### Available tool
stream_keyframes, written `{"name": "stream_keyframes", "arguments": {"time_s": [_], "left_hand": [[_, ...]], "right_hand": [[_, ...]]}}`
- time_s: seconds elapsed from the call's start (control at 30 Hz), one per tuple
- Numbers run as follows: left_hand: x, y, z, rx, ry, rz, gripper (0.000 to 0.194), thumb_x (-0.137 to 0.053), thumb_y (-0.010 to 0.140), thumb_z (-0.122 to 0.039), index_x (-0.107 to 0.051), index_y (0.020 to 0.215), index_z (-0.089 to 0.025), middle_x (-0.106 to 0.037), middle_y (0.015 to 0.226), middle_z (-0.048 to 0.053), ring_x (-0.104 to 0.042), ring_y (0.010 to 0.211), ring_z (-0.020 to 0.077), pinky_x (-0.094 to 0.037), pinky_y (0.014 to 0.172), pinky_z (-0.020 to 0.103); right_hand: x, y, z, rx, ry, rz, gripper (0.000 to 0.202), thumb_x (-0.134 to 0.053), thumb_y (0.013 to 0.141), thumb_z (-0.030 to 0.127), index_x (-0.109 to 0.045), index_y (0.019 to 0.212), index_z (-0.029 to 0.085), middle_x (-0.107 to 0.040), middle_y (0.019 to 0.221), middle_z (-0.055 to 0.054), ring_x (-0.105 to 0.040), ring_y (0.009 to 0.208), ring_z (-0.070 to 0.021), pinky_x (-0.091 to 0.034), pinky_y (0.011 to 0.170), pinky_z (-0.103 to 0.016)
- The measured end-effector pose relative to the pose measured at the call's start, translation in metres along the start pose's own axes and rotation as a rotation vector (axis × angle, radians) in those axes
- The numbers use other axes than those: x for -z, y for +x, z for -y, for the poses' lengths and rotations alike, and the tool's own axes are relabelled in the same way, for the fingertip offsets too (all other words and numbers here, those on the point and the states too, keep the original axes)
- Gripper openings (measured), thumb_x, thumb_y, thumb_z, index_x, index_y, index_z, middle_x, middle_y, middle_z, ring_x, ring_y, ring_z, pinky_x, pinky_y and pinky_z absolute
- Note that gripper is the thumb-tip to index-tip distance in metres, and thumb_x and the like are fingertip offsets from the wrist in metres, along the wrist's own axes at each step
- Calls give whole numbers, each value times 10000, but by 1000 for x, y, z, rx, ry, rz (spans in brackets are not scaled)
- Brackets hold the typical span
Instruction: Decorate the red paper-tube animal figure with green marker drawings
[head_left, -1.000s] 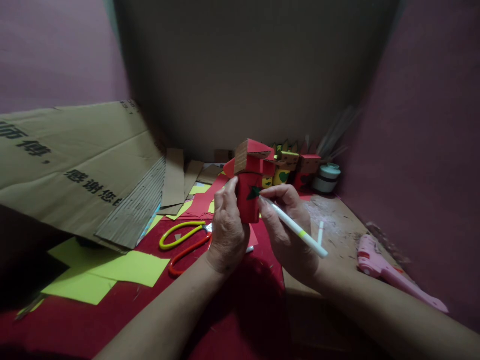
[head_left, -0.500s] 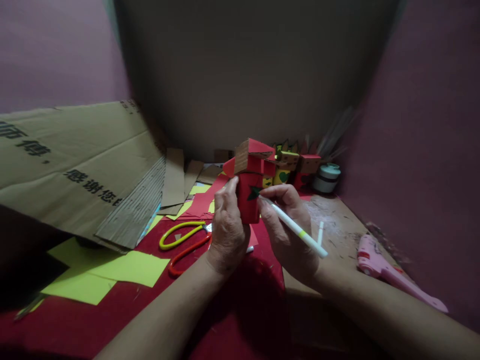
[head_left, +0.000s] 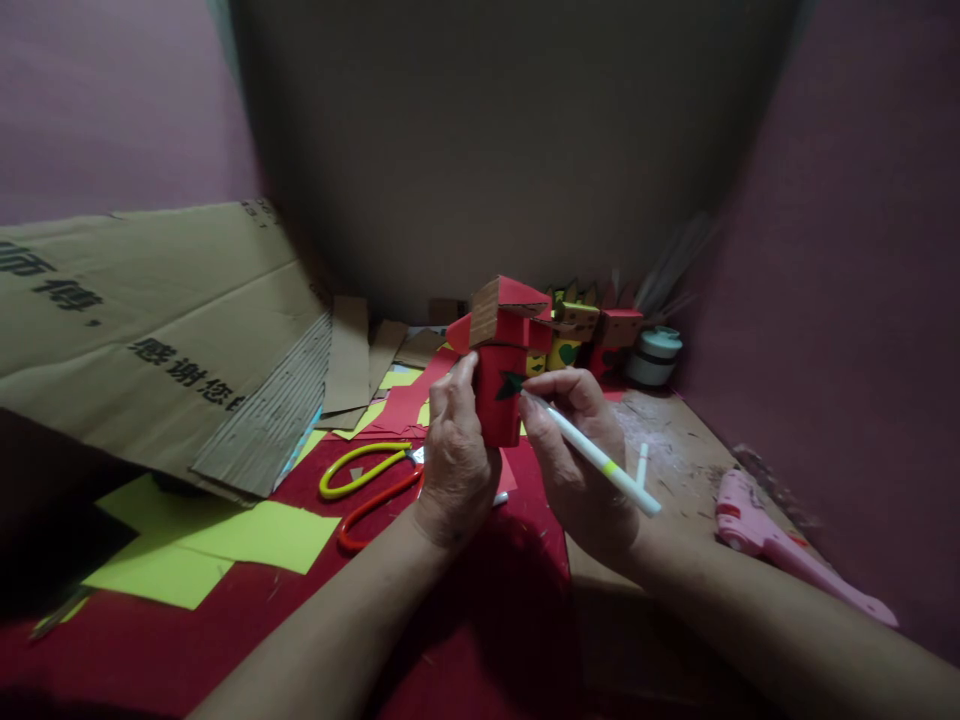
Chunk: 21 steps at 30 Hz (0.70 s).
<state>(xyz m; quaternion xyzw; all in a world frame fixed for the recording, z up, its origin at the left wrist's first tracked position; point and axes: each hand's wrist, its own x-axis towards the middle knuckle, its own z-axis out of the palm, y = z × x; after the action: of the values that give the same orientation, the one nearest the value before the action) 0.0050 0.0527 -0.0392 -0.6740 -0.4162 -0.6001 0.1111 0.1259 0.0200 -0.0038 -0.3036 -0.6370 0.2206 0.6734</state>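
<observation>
Upright in my left hand [head_left: 459, 450] is a red paper figure [head_left: 499, 420], a tube body topped by a cardboard and red paper head. A dark green star [head_left: 510, 386] shows on its front. My right hand [head_left: 581, 455] grips a white marker [head_left: 604, 462] with a yellow-green band, its tip end close beside the star. Whether the tip touches the paper cannot be made out. The marker's cap [head_left: 642, 465] stands on the surface just right of my right hand.
Scissors [head_left: 364, 470] with yellow and red handles lie left of my left hand, near yellow paper [head_left: 262, 535]. A large cardboard sheet [head_left: 150, 350] leans at left. Behind are similar figures [head_left: 619, 328] and a lidded jar [head_left: 654, 357]. A pink glue gun [head_left: 787, 550] lies at right.
My right hand and the marker have shifted slightly to the right. My left hand and the red figure are nearly unmoved.
</observation>
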Motion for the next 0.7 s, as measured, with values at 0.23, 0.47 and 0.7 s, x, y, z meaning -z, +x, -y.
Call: {"name": "stream_keyframes", "arguments": {"time_s": [0.23,0.47,0.7], "left_hand": [[-1,-1,0,8,0,0,543,-576,948,-135,-456,1475,-188,-636,1387,157,-592,1267,291,-551,1067,459],[-1,-2,1,-10,-9,-1,572,-576,940,-131,-442,1493,-186,-636,1382,157,-590,1265,287,-542,1070,451],[-2,-2,1,-25,2,-19,565,-581,940,-124,-450,1487,-181,-646,1361,159,-593,1248,282,-548,1069,444]], "right_hand": [[1,0,-1,9,-21,11,72,-613,907,218,-593,973,238,-604,808,40,-574,664,-115,-451,607,-285],[1,1,0,15,-17,21,64,-604,919,218,-581,975,239,-586,801,44,-562,662,-112,-444,600,-277],[0,-1,-1,16,-40,21,73,-617,918,222,-588,982,242,-596,813,38,-564,674,-118,-451,609,-285]]}}
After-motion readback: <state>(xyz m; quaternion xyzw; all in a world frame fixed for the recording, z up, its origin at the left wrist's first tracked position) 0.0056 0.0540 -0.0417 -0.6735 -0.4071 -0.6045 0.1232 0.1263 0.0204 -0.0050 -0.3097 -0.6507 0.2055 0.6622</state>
